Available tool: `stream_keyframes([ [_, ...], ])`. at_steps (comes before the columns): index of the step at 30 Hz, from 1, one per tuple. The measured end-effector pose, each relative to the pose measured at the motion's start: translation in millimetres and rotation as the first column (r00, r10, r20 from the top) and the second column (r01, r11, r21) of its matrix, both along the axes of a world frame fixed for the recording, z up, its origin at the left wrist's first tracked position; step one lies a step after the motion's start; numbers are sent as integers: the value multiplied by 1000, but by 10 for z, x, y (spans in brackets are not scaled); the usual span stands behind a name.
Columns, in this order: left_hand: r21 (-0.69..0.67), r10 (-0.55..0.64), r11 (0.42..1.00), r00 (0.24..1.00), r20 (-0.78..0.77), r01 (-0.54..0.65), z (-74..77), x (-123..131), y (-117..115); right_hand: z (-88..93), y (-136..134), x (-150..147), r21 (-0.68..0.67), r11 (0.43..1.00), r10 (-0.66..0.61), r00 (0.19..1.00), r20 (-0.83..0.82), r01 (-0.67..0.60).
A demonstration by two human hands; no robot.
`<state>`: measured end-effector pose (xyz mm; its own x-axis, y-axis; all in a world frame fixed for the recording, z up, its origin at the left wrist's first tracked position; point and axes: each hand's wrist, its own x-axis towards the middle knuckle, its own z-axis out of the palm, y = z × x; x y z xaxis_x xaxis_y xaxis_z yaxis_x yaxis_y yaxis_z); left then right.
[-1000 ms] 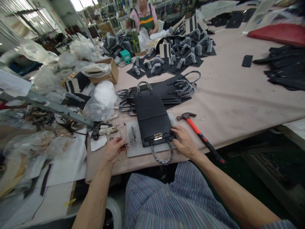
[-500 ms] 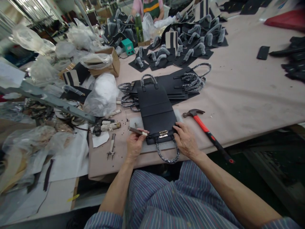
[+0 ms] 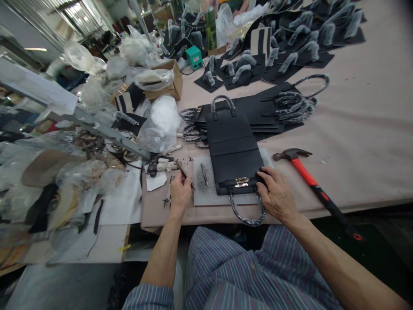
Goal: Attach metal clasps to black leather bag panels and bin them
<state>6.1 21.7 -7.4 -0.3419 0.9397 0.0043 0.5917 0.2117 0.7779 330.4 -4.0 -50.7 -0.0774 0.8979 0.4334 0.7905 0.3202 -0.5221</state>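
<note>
At near table (image 3: 355,142) edge: bag panel (image 3: 234,146) flat on grey pad (image 3: 209,196), clasp (image 3: 241,181) end nearest. Right hand (image 3: 278,197), 4 o'clock, fingers spread on panel corner, pinning it steady. Left hand (image 3: 180,193), 9 o'clock, fingers pinching thin metal tool (image 3: 182,170). Hammer (image 3: 309,176), 3 o'clock, handy.

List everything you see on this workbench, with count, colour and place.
table: one, pinkish-beige, fills the view
pad: one, grey, at the table's near edge
bag panel: one, black, on the pad
clasp: one, metallic, at the panel's near end
hammer: one, red and black handle, right of the panel
stacked panels: several, black, behind the panel
cardboard box: one, brown, back left
plastic bags: many, clear, left side
left hand: one, pinching a thin tool, left of the pad
right hand: one, flat on the panel's near right corner
</note>
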Motion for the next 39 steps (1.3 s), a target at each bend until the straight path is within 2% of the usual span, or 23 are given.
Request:
stream_keyframes([
  [3,-236,-121,971,936,-331,42,114,-162,54,-8,7,-8,15,1000,-9,1000,2,9],
  [6,-284,-168,959,821,-546,7,238,-215,11,-12,8,-11,20,1000,-11,1000,7,10],
  [9,-245,-130,967,701,-702,-66,345,-307,-110,-24,12,-8,27,1000,-11,1000,13,10],
  [11,-319,-182,942,643,-744,-101,384,-419,-188,-33,15,-8,27,999,-19,1000,14,18],
  [12,-377,-223,919,641,-734,-113,388,-487,-213,-36,17,-10,26,999,-23,1000,13,23],
  [16,-562,-327,823,735,-594,-88,303,-772,-176,-32,14,-19,25,999,-24,1000,9,24],
  [18,-578,-326,814,778,-537,-58,243,-897,-108,-30,12,-21,21,1000,-21,1000,9,20],
  [20,-553,-273,833,866,-419,-5,211,-989,-57,-31,12,-22,14,1000,-23,1000,10,23],
  [22,-465,-148,883,977,-151,62,216,-1007,-44,-32,12,-25,7,1000,-27,1000,7,27],
  [23,-387,-81,918,996,22,84,228,-972,-48,-31,12,-27,6,1000,-29,1000,5,29],
  [25,-173,-21,981,942,335,84,245,-789,-66,-26,12,-33,6,1000,-30,1000,1,30],
  [27,49,-76,997,861,502,60,234,-472,-76,-17,11,-37,7,1000,-30,1000,1,30],
  [30,257,-231,960,824,517,108,152,86,-70,1,9,-39,-1,1000,-27,1000,-2,27],
  [33,330,-336,922,837,432,200,26,490,-68,15,9,-39,-6,1000,-23,1000,-3,23],
  [36,340,-378,906,842,386,251,-101,649,-90,19,10,-38,-1,1000,-30,1000,-5,30],
  [39,313,-376,911,851,367,268,-178,656,-116,14,10,-38,-5,999,-37,999,-8,37],
])
